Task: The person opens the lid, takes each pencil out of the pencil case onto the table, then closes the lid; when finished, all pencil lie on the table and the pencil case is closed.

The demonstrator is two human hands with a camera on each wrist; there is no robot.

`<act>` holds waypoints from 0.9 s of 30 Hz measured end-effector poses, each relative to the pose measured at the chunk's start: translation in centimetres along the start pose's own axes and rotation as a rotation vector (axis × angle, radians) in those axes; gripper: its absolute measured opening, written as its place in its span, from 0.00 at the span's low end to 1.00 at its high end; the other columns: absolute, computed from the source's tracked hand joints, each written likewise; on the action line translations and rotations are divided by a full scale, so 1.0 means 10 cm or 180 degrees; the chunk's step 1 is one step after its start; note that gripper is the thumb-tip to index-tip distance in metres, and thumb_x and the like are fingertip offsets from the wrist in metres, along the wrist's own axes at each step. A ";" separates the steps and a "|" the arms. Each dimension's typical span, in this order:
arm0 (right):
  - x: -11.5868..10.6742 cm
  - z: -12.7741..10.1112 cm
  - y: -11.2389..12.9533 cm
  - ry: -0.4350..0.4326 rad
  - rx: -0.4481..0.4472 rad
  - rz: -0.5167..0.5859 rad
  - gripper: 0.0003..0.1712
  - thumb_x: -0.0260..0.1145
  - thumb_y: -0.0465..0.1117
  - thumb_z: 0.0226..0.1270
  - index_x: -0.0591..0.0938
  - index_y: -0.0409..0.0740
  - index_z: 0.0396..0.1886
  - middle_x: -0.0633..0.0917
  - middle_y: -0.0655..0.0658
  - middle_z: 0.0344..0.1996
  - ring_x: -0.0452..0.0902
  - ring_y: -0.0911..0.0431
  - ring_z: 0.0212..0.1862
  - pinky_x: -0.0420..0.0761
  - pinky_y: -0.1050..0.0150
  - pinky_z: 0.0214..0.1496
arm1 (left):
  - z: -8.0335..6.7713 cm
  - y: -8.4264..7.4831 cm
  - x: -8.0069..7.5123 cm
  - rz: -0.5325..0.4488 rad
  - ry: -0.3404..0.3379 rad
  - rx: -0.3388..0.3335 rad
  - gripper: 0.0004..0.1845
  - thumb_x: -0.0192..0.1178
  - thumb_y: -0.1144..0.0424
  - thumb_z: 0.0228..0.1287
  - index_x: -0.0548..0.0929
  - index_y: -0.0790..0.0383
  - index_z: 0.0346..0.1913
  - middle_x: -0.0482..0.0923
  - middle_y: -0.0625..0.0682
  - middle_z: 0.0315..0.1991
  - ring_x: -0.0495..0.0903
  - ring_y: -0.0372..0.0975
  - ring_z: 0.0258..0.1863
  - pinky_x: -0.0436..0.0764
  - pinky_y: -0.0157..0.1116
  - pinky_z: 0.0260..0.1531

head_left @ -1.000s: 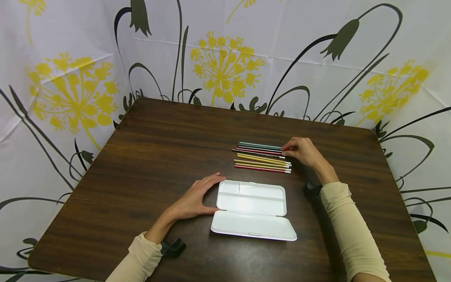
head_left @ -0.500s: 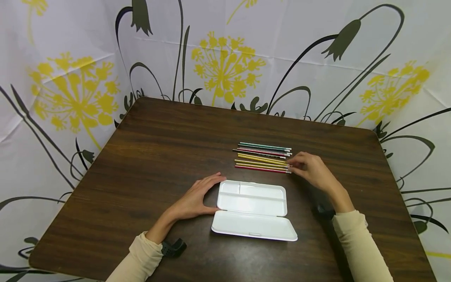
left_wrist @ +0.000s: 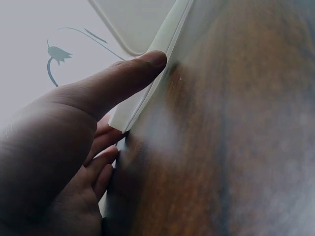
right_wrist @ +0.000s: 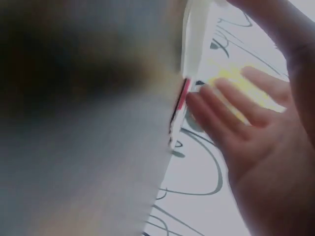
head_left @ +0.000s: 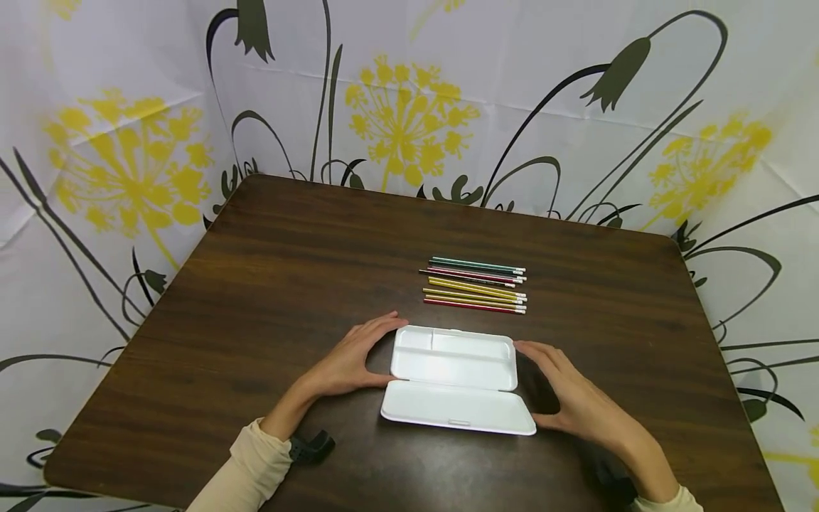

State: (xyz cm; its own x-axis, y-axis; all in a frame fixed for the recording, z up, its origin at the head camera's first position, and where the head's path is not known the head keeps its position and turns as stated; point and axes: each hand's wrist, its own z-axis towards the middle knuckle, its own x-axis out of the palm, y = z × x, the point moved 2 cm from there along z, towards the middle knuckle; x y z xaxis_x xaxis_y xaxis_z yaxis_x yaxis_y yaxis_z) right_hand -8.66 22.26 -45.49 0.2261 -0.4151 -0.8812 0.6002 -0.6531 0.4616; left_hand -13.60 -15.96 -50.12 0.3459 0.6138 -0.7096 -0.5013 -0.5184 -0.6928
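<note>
A white plastic pencil case lies unfolded on the table, its flat lid toward me and its compartments facing up. My left hand spans its left side, fingertips at the far corner and thumb near the hinge. In the left wrist view the thumb touches the case's edge. My right hand is at the right side with fingers extended, index finger by the far right corner and thumb beside the lid corner. Behind the case several pencils lie roughly side by side, erasers to the right.
The brown wood-grain table carries the case and pencils. Behind it hangs a white cloth with yellow and dark green flower prints. A dark strap is around my left wrist. The right wrist view is largely blurred.
My right hand has left the eraser ends of the pencils and come toward me to the case's right side, its fingers spreading. My left hand stays at the case's left side.
</note>
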 end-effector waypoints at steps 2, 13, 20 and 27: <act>0.03 -0.08 0.10 -0.0201 -0.0195 0.0097 0.52 0.71 0.62 0.55 0.61 0.46 0.75 0.66 0.49 0.68 0.63 0.55 0.66 0.70 0.64 0.60 | -0.01 -0.01 0.02 -0.0016 0.0000 0.0001 0.49 0.72 0.40 0.51 0.63 0.51 0.74 0.57 0.52 0.74 0.51 0.41 0.74 0.56 0.55 0.63; 0.09 -0.25 0.40 -0.1135 -0.1068 0.0661 0.11 0.70 0.41 0.64 0.83 0.41 0.44 0.82 0.48 0.42 0.76 0.56 0.44 0.70 0.72 0.54 | 0.00 -0.01 0.00 -0.0029 -0.0029 0.0011 0.49 0.73 0.42 0.51 0.63 0.53 0.74 0.58 0.53 0.74 0.52 0.42 0.74 0.57 0.54 0.63; -0.01 -0.26 0.49 -0.1109 -0.1268 0.1092 0.16 0.76 0.29 0.53 0.82 0.36 0.42 0.84 0.42 0.41 0.80 0.52 0.43 0.74 0.70 0.52 | 0.00 -0.01 0.00 -0.0033 -0.0034 0.0030 0.49 0.74 0.43 0.51 0.63 0.52 0.74 0.58 0.53 0.74 0.52 0.42 0.74 0.57 0.55 0.62; -0.16 -0.23 0.49 -0.0998 -0.1125 0.1374 0.27 0.77 0.19 0.39 0.83 0.39 0.42 0.85 0.41 0.40 0.83 0.51 0.41 0.76 0.69 0.50 | 0.00 -0.01 0.00 -0.0053 -0.0071 0.0133 0.49 0.74 0.43 0.51 0.63 0.55 0.74 0.59 0.54 0.73 0.52 0.44 0.74 0.58 0.54 0.62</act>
State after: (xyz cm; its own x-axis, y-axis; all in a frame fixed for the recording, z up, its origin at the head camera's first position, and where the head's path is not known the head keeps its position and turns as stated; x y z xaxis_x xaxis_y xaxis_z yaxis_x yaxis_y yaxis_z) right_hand -4.35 21.15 -42.06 0.3009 -0.7947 -0.5271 0.7342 -0.1597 0.6599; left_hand -13.55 -15.94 -50.04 0.3368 0.6355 -0.6948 -0.5286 -0.4830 -0.6981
